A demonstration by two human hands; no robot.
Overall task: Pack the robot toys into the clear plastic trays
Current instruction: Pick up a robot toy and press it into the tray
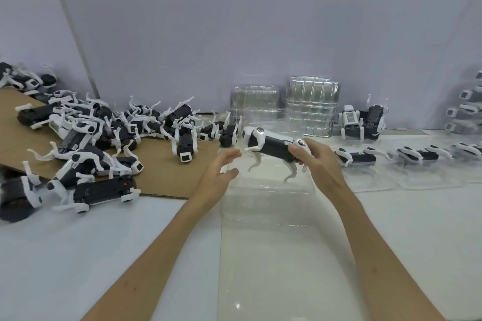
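Far left, we had the loose robot toys [86, 133] heaped over the cardboard sheet [167, 172] on the bench [78, 255]. Next came our left grip [217, 172], empty, fingers relaxed and spread, hovering just left of the held robot toy [268, 144] and not touching it. The toy hung above the clear tray [268, 216] in front of us. Its long axis ran left to right, the left end tipped a little higher, white legs dangling toward the tray. Our right grip [317, 161] had fingers and thumb wrapped round the toy's right end, so it did the carrying, and the left sat nearer the free end. We reckoned that end wanted steadying before lowering. Behind, stacked empty trays [311, 107] stood on edge. Further right lay the filled trays [375, 180].
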